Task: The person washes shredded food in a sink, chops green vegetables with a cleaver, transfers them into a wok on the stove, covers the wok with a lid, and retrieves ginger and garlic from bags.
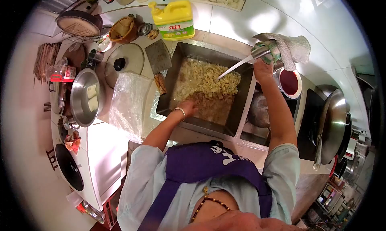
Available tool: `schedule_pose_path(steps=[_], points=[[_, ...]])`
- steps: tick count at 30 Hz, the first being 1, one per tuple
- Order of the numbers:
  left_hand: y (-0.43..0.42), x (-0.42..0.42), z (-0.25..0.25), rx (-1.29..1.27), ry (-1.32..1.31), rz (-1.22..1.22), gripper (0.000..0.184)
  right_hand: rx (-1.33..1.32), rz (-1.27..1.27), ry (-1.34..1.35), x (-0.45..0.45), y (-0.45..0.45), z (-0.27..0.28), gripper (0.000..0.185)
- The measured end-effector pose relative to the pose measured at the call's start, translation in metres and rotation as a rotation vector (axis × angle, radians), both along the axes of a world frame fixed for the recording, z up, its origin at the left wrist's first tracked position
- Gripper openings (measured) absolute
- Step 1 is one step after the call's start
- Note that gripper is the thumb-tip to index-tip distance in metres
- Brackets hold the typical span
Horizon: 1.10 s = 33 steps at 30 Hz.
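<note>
A steel sink (161, 99) holds water with a mass of pale yellow, chopped food (209, 80) and browner bits below it. My left hand (188, 107), with a bangle at the wrist, reaches into the sink at the food's lower left edge; its fingertips are hidden. Over the sink's upper right corner, my right hand (263, 68) is closed round a metal faucet (260, 52), its fingers partly hidden. From the faucet a long whitish stream or spout runs down to the food. A grey-green cloth (295, 48) hangs beside that hand.
Left of the sink are a plastic sheet (130, 100), a glass lid (134, 56) and a steel bowl (82, 96) with white blocks. A yellow jug (175, 20) stands behind. To the right are a bowl of red liquid (289, 83) and a wok (335, 124).
</note>
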<state>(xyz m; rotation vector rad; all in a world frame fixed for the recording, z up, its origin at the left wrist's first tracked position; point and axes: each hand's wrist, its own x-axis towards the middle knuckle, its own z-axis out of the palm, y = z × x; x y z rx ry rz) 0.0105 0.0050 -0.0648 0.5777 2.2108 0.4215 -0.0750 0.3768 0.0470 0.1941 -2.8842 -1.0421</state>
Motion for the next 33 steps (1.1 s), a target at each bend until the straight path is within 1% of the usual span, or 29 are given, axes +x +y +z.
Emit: schedule_pose_path(steps=[1, 2, 3, 4, 5, 6, 7, 8, 10, 12, 13, 14, 15, 16, 17, 19, 20, 21, 22, 23, 24, 25, 26, 27, 28, 30, 32, 33], points=[[0.001, 0.002, 0.02, -0.014, -0.085, 0.062, 0.036, 0.069, 0.05, 0.096, 0.0, 0.01, -0.011, 0.028], [-0.002, 0.003, 0.022, 0.014, -0.074, 0.119, 0.035, -0.111, -0.047, -0.049, 0.005, -0.001, 0.012, 0.027], [-0.006, 0.005, 0.024, 0.043, -0.065, 0.175, 0.034, -0.03, -0.002, 0.068, 0.002, 0.009, -0.008, 0.027], [-0.009, 0.007, 0.027, 0.073, -0.057, 0.229, 0.035, -0.025, -0.072, -0.033, 0.001, 0.007, -0.005, 0.029], [-0.011, 0.007, 0.033, 0.085, -0.008, 0.219, 0.034, -0.072, -0.182, -0.2, 0.005, -0.01, 0.02, 0.031], [-0.011, 0.005, 0.043, 0.097, 0.043, 0.208, 0.033, -0.15, -0.276, -0.353, 0.008, -0.025, 0.043, 0.034], [-0.012, 0.001, 0.056, 0.109, 0.097, 0.194, 0.033, -0.269, -0.34, -0.431, 0.011, -0.034, 0.058, 0.038], [-0.012, -0.005, 0.074, 0.243, -0.065, 0.282, 0.032, -0.439, -0.379, -0.473, 0.014, -0.041, 0.07, 0.042], [-0.007, -0.014, 0.117, 0.507, -0.412, 0.434, 0.03, -0.948, -0.271, -0.387, 0.03, -0.047, 0.07, 0.052], [0.001, -0.023, 0.168, 0.819, -0.493, 0.391, 0.026, -1.617, -0.114, -0.64, 0.055, -0.06, 0.092, 0.052], [0.004, -0.026, 0.182, 0.973, -0.534, 0.366, 0.024, -1.905, -0.067, -0.704, 0.072, -0.073, 0.103, 0.048], [0.004, -0.027, 0.184, 1.102, -0.647, 0.411, 0.022, -2.188, -0.024, -0.795, 0.089, -0.087, 0.115, 0.043], [0.008, -0.03, 0.181, 1.239, -0.765, 0.451, 0.021, -2.338, 0.016, -0.808, 0.102, -0.098, 0.109, 0.04], [0.014, -0.032, 0.175, 1.373, -0.889, 0.488, 0.02, -2.305, -0.011, -0.719, 0.116, -0.11, 0.083, 0.036], [0.017, -0.03, 0.143, 1.271, -0.896, 0.596, 0.018, -2.129, -0.069, -0.593, 0.129, -0.123, 0.042, 0.033], [0.042, -0.028, 0.064, 1.054, -0.911, 0.721, 0.016, -1.537, -0.08, -0.455, 0.155, -0.143, -0.057, 0.028], [0.038, -0.022, 0.043, 0.71, -0.473, 0.386, 0.016, -1.41, -0.051, -0.43, 0.171, -0.151, -0.09, 0.025], [0.032, -0.008, 0.046, 0.275, 0.089, -0.086, 0.021, -1.345, -0.026, -0.414, 0.181, -0.16, -0.11, 0.023], [0.028, 0.01, 0.06, 0.088, 0.262, -0.252, 0.029, -1.337, -0.016, -0.398, 0.193, -0.167, -0.114, 0.021], [0.02, 0.023, 0.071, 0.002, 0.278, -0.268, 0.037, -1.361, -0.034, -0.393, 0.196, -0.17, -0.107, 0.02], [0.021, 0.041, 0.098, 0.354, 0.039, 0.072, 0.038, -1.388, -0.109, -0.42, 0.201, -0.163, -0.096, 0.019], [0.007, 0.031, 0.049, 0.147, 0.042, 0.003, 0.039, -1.413, -0.186, -0.445, 0.206, -0.156, -0.084, 0.019], [-0.001, 0.019, 0.002, -0.059, 0.057, -0.057, 0.041, -1.315, -0.076, -0.35, 0.227, -0.146, -0.045, 0.019], [0.001, 0.026, 0.005, -0.082, 0.093, -0.058, 0.042, -1.196, 0.043, -0.261, 0.241, -0.137, -0.019, 0.019], [0.004, 0.033, 0.015, -0.112, 0.128, -0.049, 0.043, -1.284, 0.01, -0.246, 0.255, -0.125, -0.013, 0.019], [0.005, 0.046, 0.045, -0.079, 0.1, -0.042, 0.044, -1.475, -0.048, -0.236, 0.294, -0.109, -0.01, 0.02], [0.006, 0.054, 0.052, -0.096, 0.097, -0.061, 0.046, -1.515, -0.095, -0.04, 0.344, -0.089, -0.022, 0.018], [0.001, 0.054, 0.051, -0.134, 0.109, -0.089, 0.047, -1.692, -0.324, -0.055, 0.376, -0.084, -0.001, 0.02]])
